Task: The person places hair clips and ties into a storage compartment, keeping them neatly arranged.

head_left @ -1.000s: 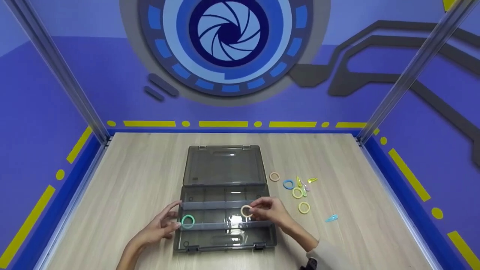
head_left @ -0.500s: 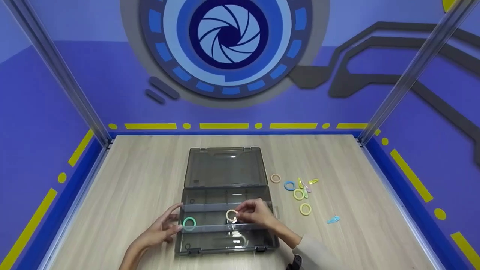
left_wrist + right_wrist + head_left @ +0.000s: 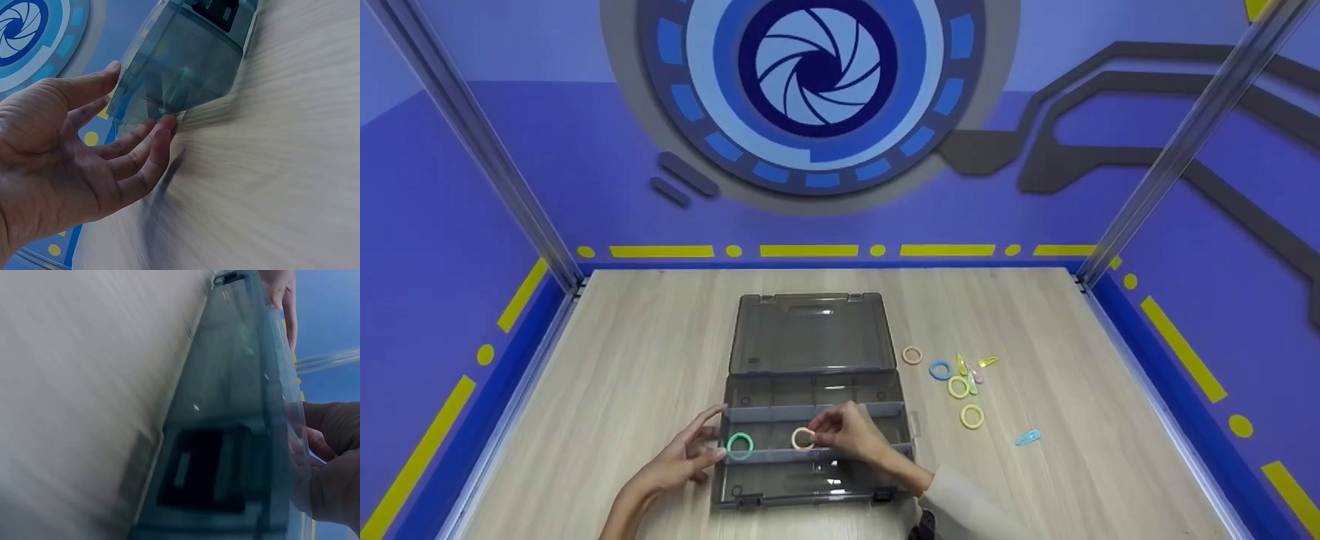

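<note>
A smoky see-through compartment box (image 3: 780, 480) lies on the table with its lid (image 3: 814, 334) laid back, away from the person. My left hand (image 3: 679, 456) touches its left end, thumb and fingertips right at the wall; the left wrist view shows these fingers (image 3: 143, 160) loosely bent against the side. Between thumb and fingers my right hand (image 3: 847, 433) pinches a cream hair tie (image 3: 794, 442) over the middle row. A green hair tie (image 3: 740, 455) is at the left end of that row. In the right wrist view, the box's wall partly covers the right hand (image 3: 337, 478).
Right of the box lie a peach hair tie (image 3: 912, 355), a blue hair tie (image 3: 940, 370) and two yellow ones (image 3: 972, 417). Several snap hair clips (image 3: 988, 361) are near them, and a blue clip (image 3: 1027, 437) lies farther right. Blue walls surround the table (image 3: 645, 337).
The right hand has moved left over the middle row with the cream hair tie, toward the green one. The left hand has stayed at the box's left end.
</note>
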Available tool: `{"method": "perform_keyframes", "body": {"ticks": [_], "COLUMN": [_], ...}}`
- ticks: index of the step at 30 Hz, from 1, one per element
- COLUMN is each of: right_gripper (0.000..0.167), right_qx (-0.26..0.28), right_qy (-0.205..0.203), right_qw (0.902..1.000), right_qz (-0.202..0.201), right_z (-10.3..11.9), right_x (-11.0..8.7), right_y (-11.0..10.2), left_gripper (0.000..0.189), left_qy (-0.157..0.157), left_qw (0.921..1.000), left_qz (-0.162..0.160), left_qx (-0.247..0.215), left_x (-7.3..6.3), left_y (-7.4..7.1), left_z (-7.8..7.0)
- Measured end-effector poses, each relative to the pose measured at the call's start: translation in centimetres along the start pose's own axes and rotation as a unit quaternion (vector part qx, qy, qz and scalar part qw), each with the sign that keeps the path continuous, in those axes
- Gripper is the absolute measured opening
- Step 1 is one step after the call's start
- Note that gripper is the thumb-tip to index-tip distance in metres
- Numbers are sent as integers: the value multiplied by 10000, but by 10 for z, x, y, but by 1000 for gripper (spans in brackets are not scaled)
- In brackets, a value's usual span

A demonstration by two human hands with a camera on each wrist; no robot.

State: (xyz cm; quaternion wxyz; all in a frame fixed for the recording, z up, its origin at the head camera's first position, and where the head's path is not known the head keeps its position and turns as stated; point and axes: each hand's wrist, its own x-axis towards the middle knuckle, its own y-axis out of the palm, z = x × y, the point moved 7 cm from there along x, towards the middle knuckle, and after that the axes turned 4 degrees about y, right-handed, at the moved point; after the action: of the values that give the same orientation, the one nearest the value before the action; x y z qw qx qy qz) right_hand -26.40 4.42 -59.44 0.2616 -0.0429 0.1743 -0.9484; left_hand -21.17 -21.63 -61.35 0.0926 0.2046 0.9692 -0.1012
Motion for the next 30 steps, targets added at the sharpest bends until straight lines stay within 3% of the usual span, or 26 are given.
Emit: {"method": "perform_keyframes", "body": {"ticks": [12, 20, 30], "right_gripper": [8, 8, 7], "right_qx": [-680, -698, -1121], "right_qy": [-151, -127, -246], "right_qw": [9976, 9974, 9931], "right_qz": [-59, -138, -236], "right_z": [2, 10, 21], "right_x": [10, 19, 31], "right_y": [14, 33, 50], "left_gripper": [81, 84, 82], "left_qy": [-186, -420, -197], "left_qw": [9998, 9988, 9995], "left_qz": [-80, -222, -119], "left_qx": [-26, 71, -226], "left_x": [4, 2, 1], "left_y": [1, -2, 2], "left_z": [4, 7, 6]}}
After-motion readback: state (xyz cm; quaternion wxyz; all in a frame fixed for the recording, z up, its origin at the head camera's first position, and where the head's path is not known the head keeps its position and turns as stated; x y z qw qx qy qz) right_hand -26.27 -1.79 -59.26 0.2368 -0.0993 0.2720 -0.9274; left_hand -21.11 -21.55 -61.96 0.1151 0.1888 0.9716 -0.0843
